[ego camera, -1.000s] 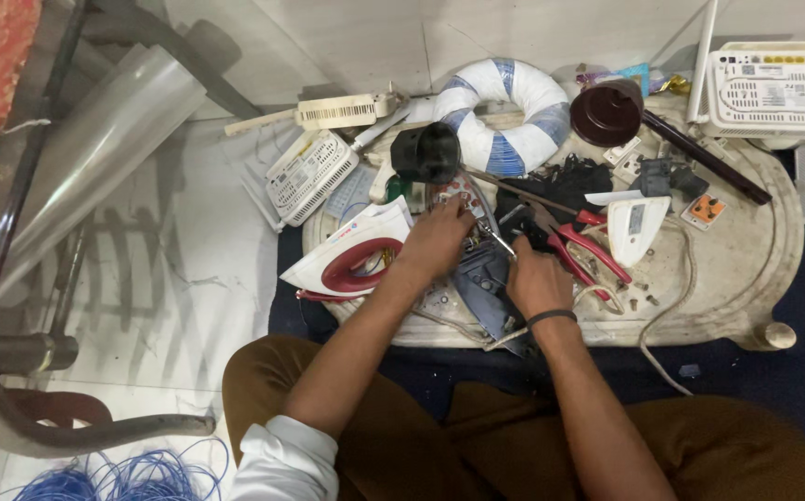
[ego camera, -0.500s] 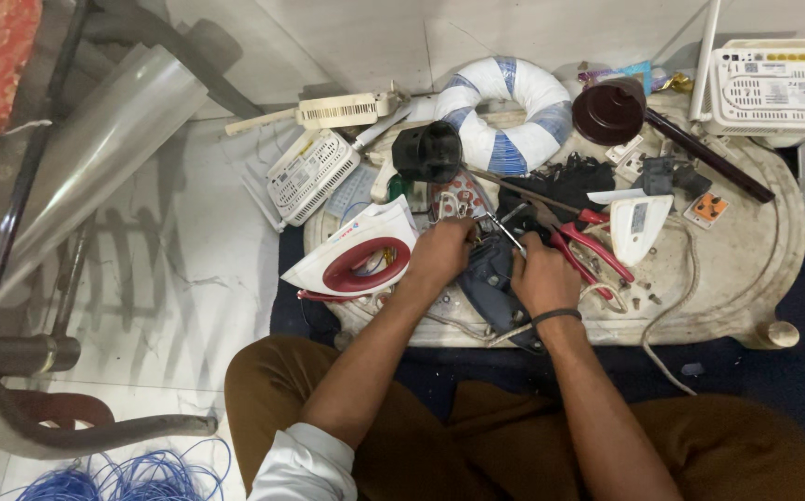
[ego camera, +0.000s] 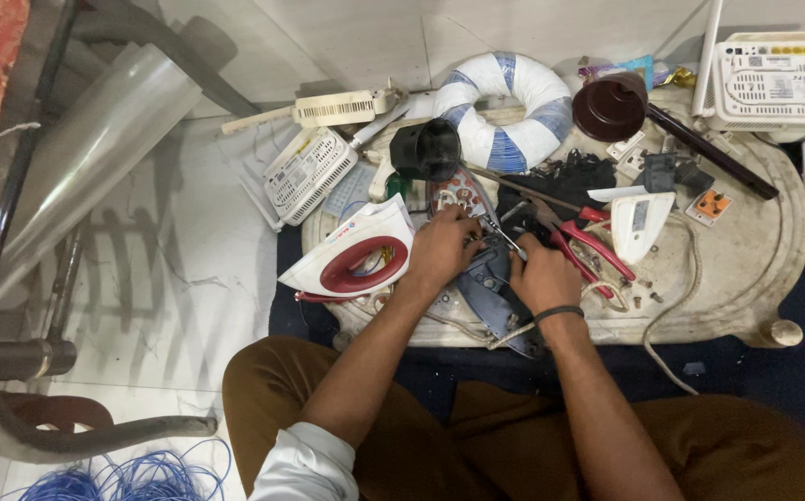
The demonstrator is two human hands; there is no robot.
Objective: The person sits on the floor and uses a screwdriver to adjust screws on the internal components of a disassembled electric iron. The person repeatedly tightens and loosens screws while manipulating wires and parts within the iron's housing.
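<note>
You sit cross-legged at a low, pale oval work board (ego camera: pixel 755 278) crowded with repair clutter, and the thing under your hands lies at its near edge: a flat, dark grey metal iron soleplate (ego camera: pixel 488 295), pointed at one end, with small fittings and screws on its upper face. It looks stiff and fairly heavy for its size, so it should stay put under light pressure, but its bare metal face is likely slick and its edges thin. Take it by the broad rim, not by the wires or the small parts bolted on top.

Just left of it rests the white plastic iron housing with a red handle (ego camera: pixel 354 255), light and hollow by the look of it, easy to knock aside. Beyond, a white and blue wound ring of tape-wrapped wire (ego camera: pixel 504 107) lies flat near a black cup-shaped part (ego camera: pixel 427 148).

Your left hand (ego camera: pixel 439 250) lies curled over the soleplate's upper end, fingers bent down on the fittings; whether they pinch anything is hidden. Your right hand (ego camera: pixel 541 276) is closed around the handle of a thin metal screwdriver (ego camera: pixel 506 241), its tip pointing towards your left fingers. The tool is thin and could slip off a small screw head, so press straight down.

Red-handled pliers (ego camera: pixel 597 246) lie just beside your right hand, and loose small screws (ego camera: pixel 639 292) are scattered near them.
</note>
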